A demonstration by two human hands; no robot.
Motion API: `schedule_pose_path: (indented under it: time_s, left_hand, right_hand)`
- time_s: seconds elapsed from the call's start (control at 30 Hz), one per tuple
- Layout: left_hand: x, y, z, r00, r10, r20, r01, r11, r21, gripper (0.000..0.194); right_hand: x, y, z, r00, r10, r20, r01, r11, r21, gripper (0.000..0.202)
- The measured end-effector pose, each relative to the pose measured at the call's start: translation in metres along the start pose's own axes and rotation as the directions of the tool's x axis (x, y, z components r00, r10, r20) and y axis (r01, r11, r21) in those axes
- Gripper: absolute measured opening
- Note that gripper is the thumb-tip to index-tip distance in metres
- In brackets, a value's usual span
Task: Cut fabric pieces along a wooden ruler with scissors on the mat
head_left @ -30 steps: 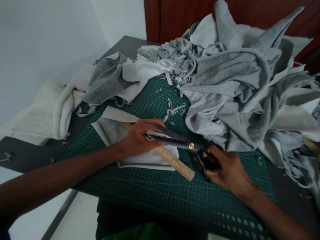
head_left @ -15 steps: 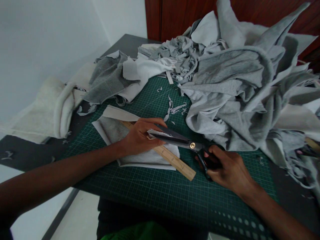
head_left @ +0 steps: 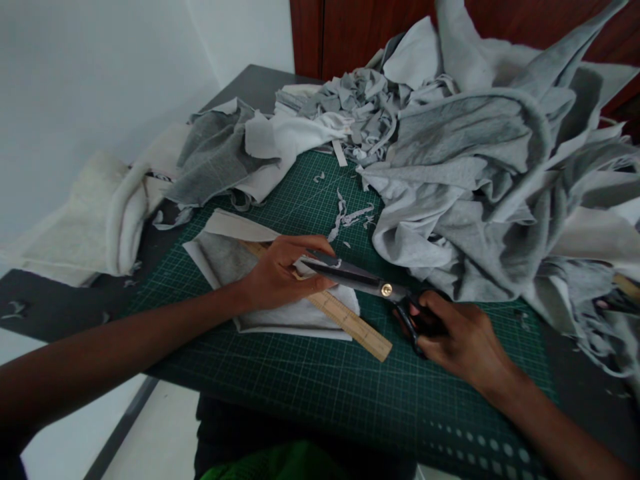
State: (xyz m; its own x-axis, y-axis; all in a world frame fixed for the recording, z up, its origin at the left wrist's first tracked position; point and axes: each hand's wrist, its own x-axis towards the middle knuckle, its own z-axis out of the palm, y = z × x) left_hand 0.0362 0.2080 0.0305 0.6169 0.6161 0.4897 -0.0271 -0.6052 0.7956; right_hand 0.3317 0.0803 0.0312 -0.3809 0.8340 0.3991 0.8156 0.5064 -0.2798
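**Two hands cutting folded grey fabric with scissors on a green mat**

A person's two bare arms reach in from the bottom edge over a green gridded cutting mat (head_left: 320,387) that lies on a dark table (head_left: 45,300).

The left hand (head_left: 283,273) comes in from 8 o'clock and lies just left of the picture's middle. It presses down on a folded piece of grey and white fabric (head_left: 295,317), fingers together and curled over the cloth's upper edge, pinching that edge where the scissor tips meet it. Under the hand and cloth runs a wooden ruler (head_left: 350,323), slanting from 10 o'clock down to 4 o'clock, its lower end sticking out onto the bare mat.

The right hand (head_left: 460,340) comes in from 5 o'clock and sits just right of centre. Its fingers are closed through the black handles of a pair of scissors (head_left: 370,285). The dark blades point toward 9 o'clock, nearly closed, their tips touching the fabric beside the left fingertips. A brass pivot screw shows at the middle of the scissors.

At 1 to 3 o'clock a large heap of grey cloth (head_left: 480,180) spills onto the mat, close to the scissors. At 12 o'clock lie small grey offcuts (head_left: 350,217). At 9 o'clock, off the mat, rests a roll of cream fabric (head_left: 100,220).
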Motion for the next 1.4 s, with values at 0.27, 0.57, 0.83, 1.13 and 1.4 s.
schedule_pose_path:
  time_s: [0.27,0.57,0.83,1.13,1.4]
  left_hand:
    - [0.000,0.001,0.000,1.000,0.008,-0.003,-0.008,1.000,0.011,0.024]
    - [0.002,0.004,-0.002,0.999,0.020,0.049,-0.023,0.998,0.054,0.023]
    - [-0.003,-0.009,-0.003,0.999,0.051,-0.002,-0.051,0.998,0.025,0.028]
    - [0.004,-0.002,-0.005,0.994,0.062,0.085,-0.059,0.997,-0.040,0.036]
    - [0.001,0.000,-0.009,0.989,0.058,0.137,-0.056,0.998,-0.019,0.044]
  right_hand:
    - [-0.001,0.000,0.000,0.999,-0.016,-0.039,0.014,0.998,-0.055,0.021]
    - [-0.011,0.002,0.006,0.982,0.182,-0.058,-0.179,0.983,0.051,0.020]
    - [-0.014,0.001,0.004,0.993,0.099,0.069,-0.103,0.993,0.062,0.028]
    - [-0.011,0.004,0.004,0.997,0.043,0.069,-0.047,0.998,0.050,0.028]
    - [-0.013,0.007,0.005,0.999,-0.026,0.042,0.025,1.000,0.016,0.018]
